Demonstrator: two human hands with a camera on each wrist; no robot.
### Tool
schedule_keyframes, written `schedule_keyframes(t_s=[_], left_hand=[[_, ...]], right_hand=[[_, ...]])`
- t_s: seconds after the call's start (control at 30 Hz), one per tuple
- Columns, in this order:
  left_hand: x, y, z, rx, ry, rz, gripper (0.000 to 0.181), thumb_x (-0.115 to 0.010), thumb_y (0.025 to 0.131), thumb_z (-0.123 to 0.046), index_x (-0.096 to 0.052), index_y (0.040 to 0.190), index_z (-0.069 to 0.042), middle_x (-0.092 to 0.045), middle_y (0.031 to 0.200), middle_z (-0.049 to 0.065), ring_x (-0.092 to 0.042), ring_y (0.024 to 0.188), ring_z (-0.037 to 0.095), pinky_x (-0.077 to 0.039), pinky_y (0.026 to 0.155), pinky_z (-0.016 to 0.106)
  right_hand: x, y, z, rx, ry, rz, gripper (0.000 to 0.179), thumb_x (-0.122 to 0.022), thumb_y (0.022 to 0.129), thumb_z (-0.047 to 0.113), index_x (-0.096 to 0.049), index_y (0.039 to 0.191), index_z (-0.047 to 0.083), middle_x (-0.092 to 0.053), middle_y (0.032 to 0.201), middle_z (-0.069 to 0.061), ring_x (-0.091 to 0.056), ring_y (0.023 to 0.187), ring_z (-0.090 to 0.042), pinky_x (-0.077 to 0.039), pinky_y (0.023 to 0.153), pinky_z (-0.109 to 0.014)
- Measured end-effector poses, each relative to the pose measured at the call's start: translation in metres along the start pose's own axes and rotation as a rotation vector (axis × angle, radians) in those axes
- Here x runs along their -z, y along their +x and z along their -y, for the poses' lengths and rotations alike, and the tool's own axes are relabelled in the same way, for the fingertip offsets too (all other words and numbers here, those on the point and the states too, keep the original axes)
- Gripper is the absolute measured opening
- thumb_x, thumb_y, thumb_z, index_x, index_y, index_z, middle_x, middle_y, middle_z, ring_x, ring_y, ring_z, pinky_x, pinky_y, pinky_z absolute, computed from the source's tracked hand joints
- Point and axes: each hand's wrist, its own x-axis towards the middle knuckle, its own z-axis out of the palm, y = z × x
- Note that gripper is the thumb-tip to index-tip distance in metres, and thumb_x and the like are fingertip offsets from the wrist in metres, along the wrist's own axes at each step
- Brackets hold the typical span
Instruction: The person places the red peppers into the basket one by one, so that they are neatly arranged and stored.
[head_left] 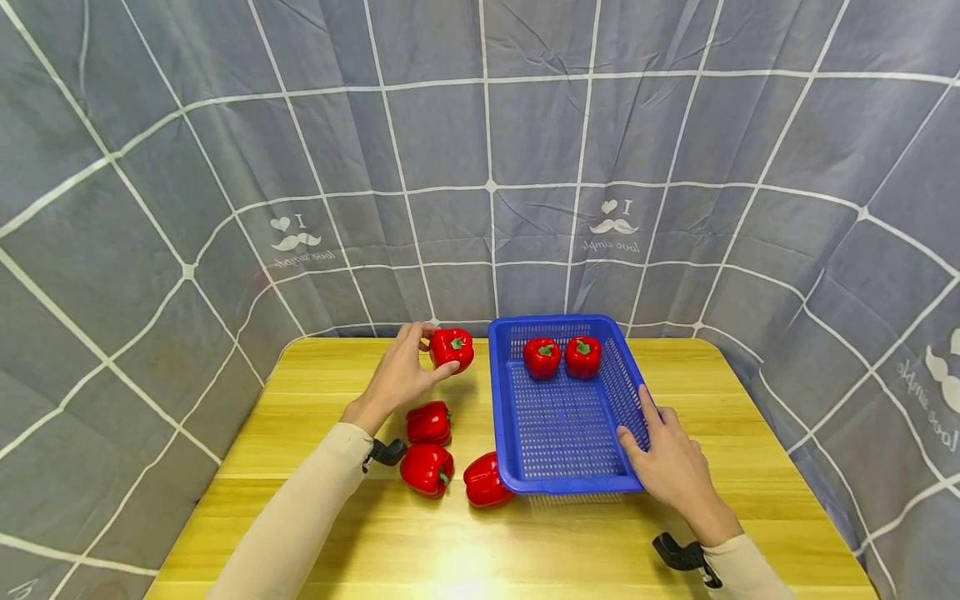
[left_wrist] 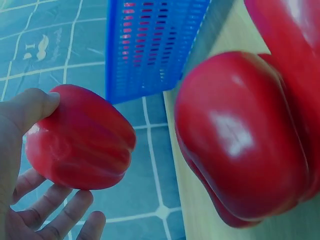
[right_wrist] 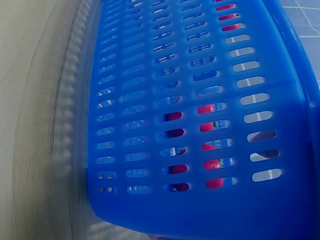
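My left hand (head_left: 401, 371) holds a red bell pepper (head_left: 452, 348) above the table, just left of the blue basket (head_left: 504, 433). In the left wrist view the thumb lies on one side of this bell pepper (left_wrist: 82, 142), with fingers on the other. My right hand (head_left: 670, 462) grips the basket's right rim, thumb over the inner side. The right wrist view mostly shows the basket's slotted wall (right_wrist: 200, 210), hiding nearly all of that hand. Inside the basket, two red bell peppers with green stems, a left one (head_left: 542, 358) and a right one (head_left: 583, 357), sit at the far end.
On the wooden table (head_left: 570, 550), a red bell pepper (head_left: 429, 423) lies below my left hand, and another (head_left: 426, 469) lies nearer me. A third (head_left: 486, 482) rests against or partly under the basket's near left corner. A grey gridded curtain (head_left: 450, 150) surrounds the table's back and sides.
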Motion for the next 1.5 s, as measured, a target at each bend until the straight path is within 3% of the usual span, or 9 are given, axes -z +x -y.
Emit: schedule_keyframes(t_s=[0.6, 1.23, 1.5], left_hand=[[-0.005, 0.009, -0.038, -0.084, -0.06, -0.004, 0.07, -0.091, 0.101, -0.042, -0.059, 0.152, -0.005, -0.067, 0.142, 0.016, -0.071, 0.131, 0.042, -0.067, 0.106, 0.054], [-0.028, 0.019, -0.075, -0.142, -0.105, 0.035, 0.069, -0.087, 0.103, -0.039, -0.058, 0.158, -0.008, -0.067, 0.146, 0.016, -0.073, 0.127, 0.036, -0.067, 0.103, 0.048], [-0.043, 0.02, -0.083, -0.15, -0.103, 0.079, 0.069, -0.086, 0.104, -0.04, -0.058, 0.159, -0.008, -0.068, 0.138, 0.016, -0.072, 0.125, 0.037, -0.07, 0.095, 0.045]], right_hand=[[0.0, 0.002, -0.002, 0.002, 0.0, -0.002, 0.089, -0.059, 0.119, 0.045, -0.018, 0.185, 0.001, -0.052, 0.16, -0.046, -0.072, 0.125, -0.066, -0.059, 0.103, -0.083], [0.001, 0.001, -0.002, -0.009, 0.006, 0.011, 0.09, -0.059, 0.119, 0.045, -0.016, 0.186, 0.003, -0.051, 0.161, -0.046, -0.072, 0.126, -0.065, -0.059, 0.104, -0.083], [0.0, 0.0, 0.0, -0.003, 0.009, 0.011, 0.089, -0.06, 0.119, 0.043, -0.018, 0.185, 0.001, -0.052, 0.16, -0.046, -0.072, 0.126, -0.066, -0.058, 0.104, -0.083]])
